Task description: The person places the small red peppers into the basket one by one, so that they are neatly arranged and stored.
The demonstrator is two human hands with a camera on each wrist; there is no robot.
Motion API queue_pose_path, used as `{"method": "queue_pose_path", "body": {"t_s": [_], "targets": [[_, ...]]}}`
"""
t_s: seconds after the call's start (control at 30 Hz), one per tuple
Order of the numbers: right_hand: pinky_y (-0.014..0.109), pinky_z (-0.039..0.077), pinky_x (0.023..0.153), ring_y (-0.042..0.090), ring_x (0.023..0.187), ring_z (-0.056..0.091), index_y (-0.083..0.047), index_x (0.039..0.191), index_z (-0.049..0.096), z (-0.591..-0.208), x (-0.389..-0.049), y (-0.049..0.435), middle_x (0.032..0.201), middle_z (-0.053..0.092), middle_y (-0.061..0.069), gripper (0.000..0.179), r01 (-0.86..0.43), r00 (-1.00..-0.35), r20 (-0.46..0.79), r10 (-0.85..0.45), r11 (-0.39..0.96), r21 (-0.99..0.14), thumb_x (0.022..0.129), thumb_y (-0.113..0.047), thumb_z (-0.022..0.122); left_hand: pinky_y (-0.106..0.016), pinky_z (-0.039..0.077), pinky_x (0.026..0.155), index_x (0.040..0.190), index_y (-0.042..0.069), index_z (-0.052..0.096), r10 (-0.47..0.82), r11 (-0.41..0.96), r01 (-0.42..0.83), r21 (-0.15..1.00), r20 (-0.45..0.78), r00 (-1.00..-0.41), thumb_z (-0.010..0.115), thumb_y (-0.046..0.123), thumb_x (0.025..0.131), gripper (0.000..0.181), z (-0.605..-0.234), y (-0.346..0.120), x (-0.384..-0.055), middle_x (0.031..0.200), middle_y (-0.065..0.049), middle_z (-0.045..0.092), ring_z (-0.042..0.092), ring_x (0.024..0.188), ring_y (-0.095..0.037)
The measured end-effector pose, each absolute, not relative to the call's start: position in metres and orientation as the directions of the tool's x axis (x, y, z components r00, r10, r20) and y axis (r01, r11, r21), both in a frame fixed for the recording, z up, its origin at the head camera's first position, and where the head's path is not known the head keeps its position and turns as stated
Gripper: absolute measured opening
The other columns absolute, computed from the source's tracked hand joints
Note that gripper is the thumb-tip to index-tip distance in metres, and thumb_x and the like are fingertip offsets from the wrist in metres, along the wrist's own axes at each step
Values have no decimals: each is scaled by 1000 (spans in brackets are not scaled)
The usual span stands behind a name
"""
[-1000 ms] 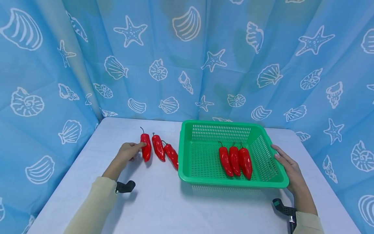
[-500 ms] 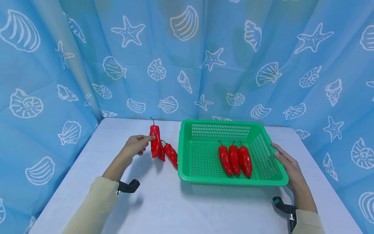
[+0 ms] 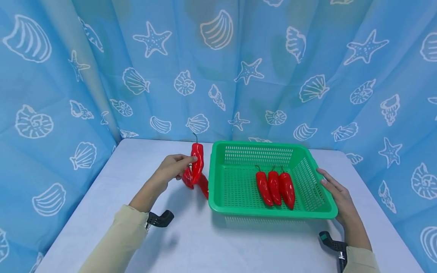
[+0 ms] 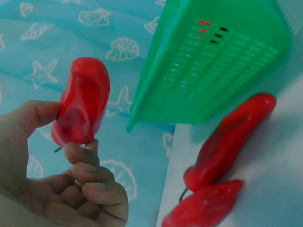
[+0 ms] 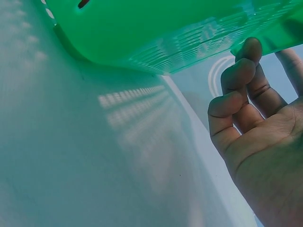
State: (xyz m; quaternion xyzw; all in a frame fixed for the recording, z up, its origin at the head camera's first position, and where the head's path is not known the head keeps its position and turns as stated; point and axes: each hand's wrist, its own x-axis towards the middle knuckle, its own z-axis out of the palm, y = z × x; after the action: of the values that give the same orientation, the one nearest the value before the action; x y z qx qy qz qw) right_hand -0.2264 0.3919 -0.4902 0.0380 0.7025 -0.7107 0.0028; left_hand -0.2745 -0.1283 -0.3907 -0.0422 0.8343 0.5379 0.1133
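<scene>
A glossy red chili pepper [image 3: 197, 163] is pinched between the thumb and fingers of the left hand [image 3: 172, 167], raised off the table with its stem up. The left wrist view shows the same pepper [image 4: 85, 101] with the thumb on one side and fingertips on the other. Below it lie two more red peppers, one [image 3: 187, 177] partly behind the held one, the other [image 3: 203, 185] close against the green basket [image 3: 266, 214]. At the basket's right end the right hand [image 3: 341, 199] grips the rim, fingers bent at its outer side in the right wrist view.
Three red peppers [image 3: 274, 187] lie side by side inside the basket, right of its middle. A white-covered table [image 3: 259, 250] carries everything. Blue curtains [image 3: 218, 68] with white shell prints hang behind and at both sides of it.
The left hand has lifted the leftmost pepper from the table and carried it right, over the other two loose peppers toward the basket. The right hand has stayed at the rim.
</scene>
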Motion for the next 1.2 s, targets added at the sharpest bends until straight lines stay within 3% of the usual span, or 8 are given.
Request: {"method": "queue_pose_path", "body": {"t_s": [0.5,0.73,1.0,1.2], "targets": [[32,57,77,3,100,67,-31,154,39,-493,-226,393,132,52,-16,54,54,-997,-56,51,-30,-998,103,-35,56,-26,50,58,123,8,60,98,402,-176,899,-233,-968,78,36,84,52,-382,-93,-272,92,-14,59,54,71,-20],[31,57,78,2,100,67,-34,153,41,-493,-228,393,147,44,-5,55,75,-995,-75,69,-1,-997,101,-39,58,-28,47,57,119,9,61,135,374,-167,912,-232,-963,79,37,83,49,-378,-79,-271,86,-10,57,51,65,-18],[31,57,77,3,99,67,-33,152,42,-492,-228,393,133,52,-14,54,68,-995,-68,71,-3,-998,101,-38,58,-29,50,64,125,9,59,167,366,-152,918,-225,-960,78,39,83,55,-377,-61,-271,97,-10,60,56,80,-21],[31,57,77,2,100,67,-33,153,42,-492,-227,394,137,49,-12,54,63,-996,-63,67,-7,-998,102,-37,58,-28,50,64,124,6,59,193,360,-144,922,-225,-955,79,34,84,53,-379,-47,-273,93,-10,59,55,76,-21]]}}
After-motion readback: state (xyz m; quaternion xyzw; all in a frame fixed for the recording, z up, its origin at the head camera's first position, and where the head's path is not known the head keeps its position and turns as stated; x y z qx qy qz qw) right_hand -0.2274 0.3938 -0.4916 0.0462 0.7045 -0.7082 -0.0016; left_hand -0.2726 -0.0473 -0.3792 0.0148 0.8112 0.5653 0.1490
